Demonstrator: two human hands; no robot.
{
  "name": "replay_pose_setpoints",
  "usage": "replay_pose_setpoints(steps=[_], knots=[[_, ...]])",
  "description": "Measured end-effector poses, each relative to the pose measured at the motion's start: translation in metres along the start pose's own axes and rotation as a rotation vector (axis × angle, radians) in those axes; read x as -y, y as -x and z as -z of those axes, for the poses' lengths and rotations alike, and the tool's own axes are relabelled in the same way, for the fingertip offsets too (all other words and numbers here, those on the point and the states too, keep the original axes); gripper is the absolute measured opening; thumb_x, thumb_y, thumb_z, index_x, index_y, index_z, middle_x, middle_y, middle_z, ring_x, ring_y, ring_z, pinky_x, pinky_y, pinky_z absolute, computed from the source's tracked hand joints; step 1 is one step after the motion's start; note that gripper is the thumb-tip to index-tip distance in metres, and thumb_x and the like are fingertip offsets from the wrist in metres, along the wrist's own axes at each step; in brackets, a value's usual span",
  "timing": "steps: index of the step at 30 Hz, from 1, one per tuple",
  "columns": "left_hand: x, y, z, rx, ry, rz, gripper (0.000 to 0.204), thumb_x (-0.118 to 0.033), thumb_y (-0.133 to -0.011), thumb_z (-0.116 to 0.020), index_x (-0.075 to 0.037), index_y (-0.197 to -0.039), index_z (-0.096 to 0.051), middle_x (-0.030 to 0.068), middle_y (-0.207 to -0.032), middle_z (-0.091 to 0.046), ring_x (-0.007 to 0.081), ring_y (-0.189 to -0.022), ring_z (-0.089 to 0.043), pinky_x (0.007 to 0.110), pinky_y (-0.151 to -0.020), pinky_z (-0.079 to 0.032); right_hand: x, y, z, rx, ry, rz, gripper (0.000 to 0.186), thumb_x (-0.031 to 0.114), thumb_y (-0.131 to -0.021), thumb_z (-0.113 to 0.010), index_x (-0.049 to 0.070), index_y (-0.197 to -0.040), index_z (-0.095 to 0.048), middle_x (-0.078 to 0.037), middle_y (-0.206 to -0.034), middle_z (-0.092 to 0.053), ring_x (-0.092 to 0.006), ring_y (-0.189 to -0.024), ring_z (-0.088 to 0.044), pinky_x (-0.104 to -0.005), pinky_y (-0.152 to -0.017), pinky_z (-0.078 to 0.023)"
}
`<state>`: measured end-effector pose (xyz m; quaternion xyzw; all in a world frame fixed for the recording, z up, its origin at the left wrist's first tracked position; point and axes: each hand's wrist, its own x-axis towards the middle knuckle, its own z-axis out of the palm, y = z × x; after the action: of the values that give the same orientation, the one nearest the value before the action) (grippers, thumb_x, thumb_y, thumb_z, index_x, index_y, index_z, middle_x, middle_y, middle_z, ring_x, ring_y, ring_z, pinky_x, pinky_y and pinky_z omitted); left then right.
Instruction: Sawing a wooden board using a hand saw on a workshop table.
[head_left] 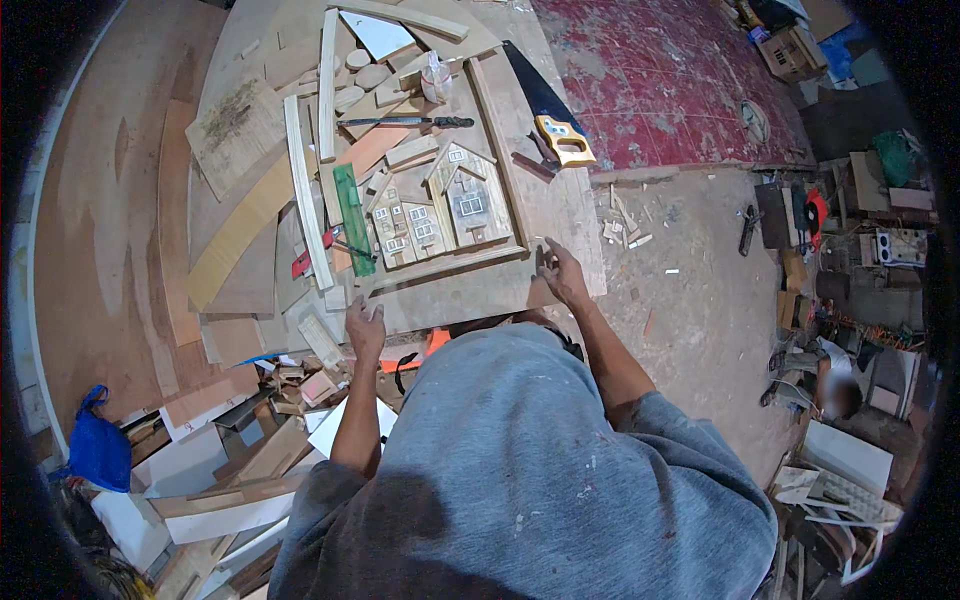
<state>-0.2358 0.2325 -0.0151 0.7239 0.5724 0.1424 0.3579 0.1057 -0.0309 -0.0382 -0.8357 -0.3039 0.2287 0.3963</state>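
Below the framed wooden house panel (440,205) on the workbench, our right hand (562,272) pinches a small dark piece, our left hand (365,322) hovers loosely curled, so we should steady the frame's near edge before pressing.
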Motion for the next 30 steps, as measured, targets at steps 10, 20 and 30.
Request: replay_pose_setpoints(steps=[10, 20, 30], knots=[[-0.099, 0.006, -0.032, 0.074, -0.5, -0.593, 0.037, -0.003, -0.081, -0.063, -0.002, -0.118, -0.063, 0.0157, -0.118, -0.061, 0.034, -0.118, -0.054, 0.046, -0.098, -0.044, 0.047, -0.034, 0.02, 0.265, 0.263, 0.228, 0.064, 0.002, -0.085, -0.059, 0.014, -0.146, -0.043, -0.019, -0.104, -0.061, -0.0403, -0.095, -0.062, -0.0463, -0.081, -0.051], [-0.098, -0.013, -0.052, 0.213, -0.571, -0.793, 0.028, -0.003, -0.079, -0.058, -0.005, -0.106, -0.066, 0.0095, -0.105, -0.064, 0.0289, -0.102, -0.058, 0.043, -0.085, -0.047, 0.043, -0.047, 0.021, 0.297, 0.363, 0.329, 0.048, 0.007, -0.089, -0.056, 0.012, -0.137, -0.053, -0.017, -0.103, -0.064, -0.0379, -0.094, -0.065, -0.0457, -0.079, -0.055], [-0.097, -0.013, -0.051, 0.189, -0.546, -0.841, 0.026, -0.005, -0.08, -0.057, -0.005, -0.104, -0.068, 0.0078, -0.102, -0.065, 0.0275, -0.099, -0.059, 0.042, -0.082, -0.049, 0.04, -0.049, 0.017, 0.291, 0.324, 0.319, 0.052, 0.001, -0.085, -0.055, 0.012, -0.136, -0.053, -0.017, -0.104, -0.065, -0.0381, -0.095, -0.064, -0.046, -0.082, -0.054]])
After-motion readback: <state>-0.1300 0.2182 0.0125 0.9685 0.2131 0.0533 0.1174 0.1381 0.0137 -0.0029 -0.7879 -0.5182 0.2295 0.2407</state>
